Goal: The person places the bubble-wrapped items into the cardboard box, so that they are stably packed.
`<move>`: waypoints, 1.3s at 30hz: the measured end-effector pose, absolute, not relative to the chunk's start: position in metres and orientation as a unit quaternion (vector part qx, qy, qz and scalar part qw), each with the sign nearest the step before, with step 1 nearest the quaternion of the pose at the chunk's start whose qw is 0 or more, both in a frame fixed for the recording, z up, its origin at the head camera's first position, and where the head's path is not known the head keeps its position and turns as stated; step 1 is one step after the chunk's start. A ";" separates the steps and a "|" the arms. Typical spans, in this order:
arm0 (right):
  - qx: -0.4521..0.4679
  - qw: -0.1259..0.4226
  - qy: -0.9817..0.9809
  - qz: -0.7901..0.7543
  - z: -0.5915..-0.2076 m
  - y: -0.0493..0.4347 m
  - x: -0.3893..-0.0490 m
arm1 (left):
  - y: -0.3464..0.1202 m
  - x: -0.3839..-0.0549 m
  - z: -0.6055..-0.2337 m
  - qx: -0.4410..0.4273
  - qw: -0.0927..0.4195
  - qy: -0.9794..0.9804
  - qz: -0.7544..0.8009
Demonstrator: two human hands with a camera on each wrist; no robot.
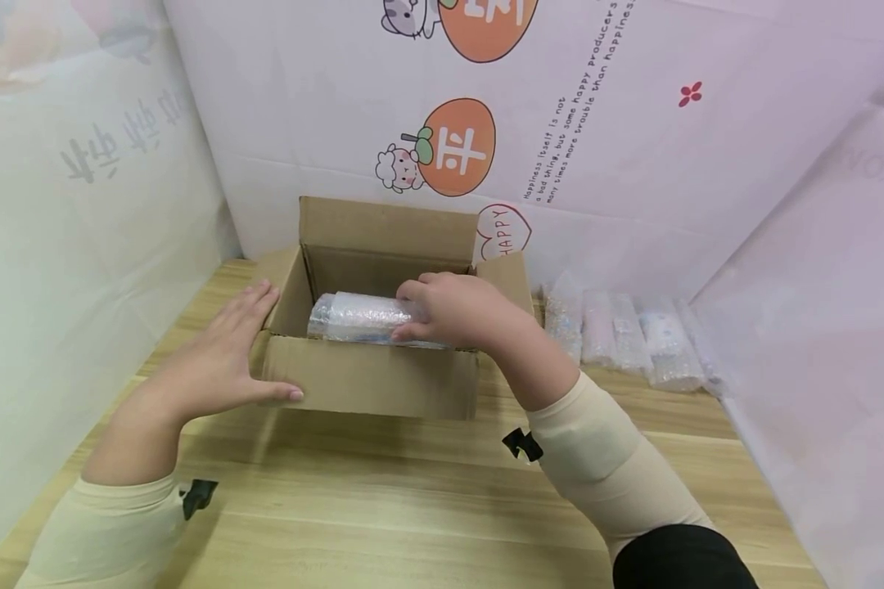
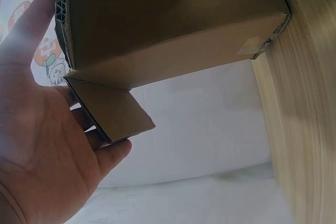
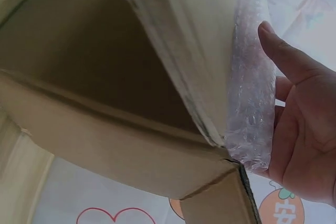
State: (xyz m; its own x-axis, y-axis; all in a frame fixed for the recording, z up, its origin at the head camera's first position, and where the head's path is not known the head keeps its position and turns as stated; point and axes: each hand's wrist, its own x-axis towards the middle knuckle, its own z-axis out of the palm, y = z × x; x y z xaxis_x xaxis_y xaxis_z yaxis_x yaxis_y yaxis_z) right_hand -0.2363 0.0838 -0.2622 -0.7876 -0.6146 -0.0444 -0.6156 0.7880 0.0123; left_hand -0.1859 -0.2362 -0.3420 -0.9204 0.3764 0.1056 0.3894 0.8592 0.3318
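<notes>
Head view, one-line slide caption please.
Right grip holding a long, clear bubble-wrapped package at the mouth of an open brown cardboard box, left grip touching its left flap.

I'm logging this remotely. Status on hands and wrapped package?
Right hand gripping clear bubble-wrapped elongated package at mouth of open brown cardboard box. Left hand touching box's left flap. No blockage seen.

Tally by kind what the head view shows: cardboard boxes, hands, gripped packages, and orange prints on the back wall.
Cardboard box: 1
Hands: 2 (left hand, right hand)
Gripped bubble-wrapped package: 1
Orange prints on back wall: 2
Total: 6
</notes>
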 end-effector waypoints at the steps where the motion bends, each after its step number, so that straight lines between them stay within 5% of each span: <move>1: -0.327 0.023 0.945 0.013 -0.264 0.084 -0.236 | -0.236 -0.186 -0.342 -0.199 0.019 -0.964 -0.176; 9: -0.339 0.063 0.939 0.003 -0.269 0.087 -0.237 | -0.236 -0.186 -0.342 -0.199 0.021 -0.963 -0.178; 17: -0.327 0.046 0.943 -0.030 -0.262 0.109 -0.238 | -0.236 -0.186 -0.343 -0.202 0.024 -0.962 -0.180; 39: -0.152 -0.172 0.941 -0.250 -0.256 0.253 -0.236 | -0.236 -0.188 -0.346 -0.201 0.022 -0.961 -0.189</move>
